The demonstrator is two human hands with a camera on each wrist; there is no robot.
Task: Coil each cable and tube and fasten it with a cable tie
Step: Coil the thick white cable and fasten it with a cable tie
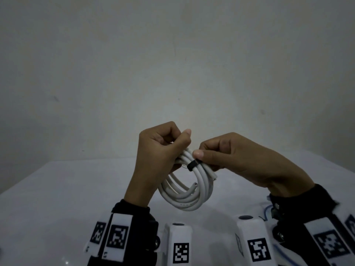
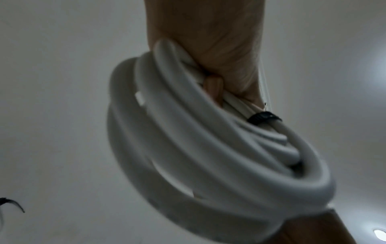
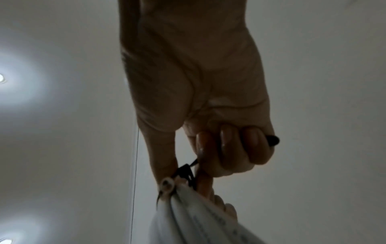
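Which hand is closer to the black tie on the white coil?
Right. The right hand pinches the black tie with thumb and finger; the left hand grips the white coil just beside it.

Head view: dim, grey, low contrast; wall (image 1: 172, 64) darkens toward corners, wide-angle vignetting. Table (image 1: 48, 198) edge bows at 9 and 3 o'clock. Left wrist view: white cable coil (image 2: 208, 148) motion-blurred, softest at 7 o'clock; ceiling lamp (image 2: 379, 233) glare at 4 o'clock. Right wrist view: right hand (image 3: 198, 99) backlit, underexposed; two ceiling lights (image 3: 1, 78) flare at 9 and 7 o'clock.
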